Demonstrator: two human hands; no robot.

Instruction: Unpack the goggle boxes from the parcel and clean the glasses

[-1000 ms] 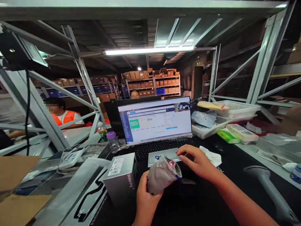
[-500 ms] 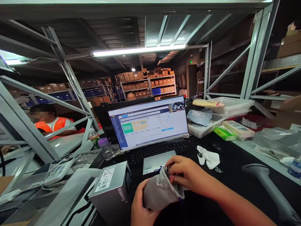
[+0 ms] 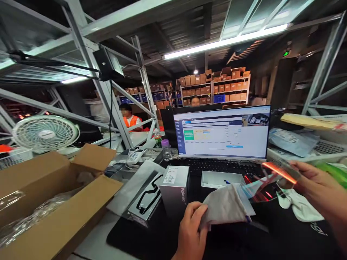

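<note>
The grey cloth pouch (image 3: pixel 227 204) lies tilted in front of me, its mouth to the right. My left hand (image 3: pixel 191 227) is closed on the pouch's closed end. To the right, my right hand (image 3: pixel 314 177) grips a pair of tinted glasses (image 3: pixel 279 173) with a shiny red-orange reflection. The glasses are blurred by motion, and a bluish-clear strip runs between them and the pouch mouth. Behind the pouch is an open white box (image 3: pixel 217 177) with a small blue item at its edge. A grey-and-white Wakening box (image 3: pixel 175 191) stands left of the pouch.
At the left, an open cardboard carton (image 3: pixel 81 213) holds clear plastic wrap. A monitor (image 3: pixel 222 133) and keyboard (image 3: pixel 200 167) stand behind. A purple-lidded jar (image 3: pixel 166 150) is beside the monitor. A white cloth (image 3: pixel 303 207) lies right. A fan (image 3: pixel 46 133) and a person in orange (image 3: pixel 131 121) are farther off.
My right hand has come out of the pouch and moved right with the glasses. My left hand now holds the pouch's closed end. The view has turned left, bringing the carton and fan in.
</note>
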